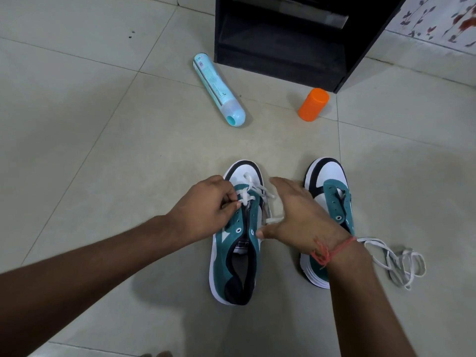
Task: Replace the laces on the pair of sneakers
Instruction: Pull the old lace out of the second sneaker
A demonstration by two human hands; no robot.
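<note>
Two teal, white and black sneakers stand on the tiled floor, toes pointing away from me. The left sneaker [235,243] has a white lace [253,191] threaded through its lowest eyelets only. My left hand [208,207] pinches that lace beside the eyelets. My right hand [296,215] hovers flat between the shoes, fingers straight, thumb touching the left sneaker's side. The right sneaker [332,191] has bare eyelets and is partly hidden by my right wrist. A loose white lace [394,258] lies tangled on the floor to its right.
A light blue spray can [219,88] lies on its side on the floor beyond the shoes. An orange cap [313,104] stands near a black cabinet [280,39] at the back. A floral cloth [438,19] shows at the top right.
</note>
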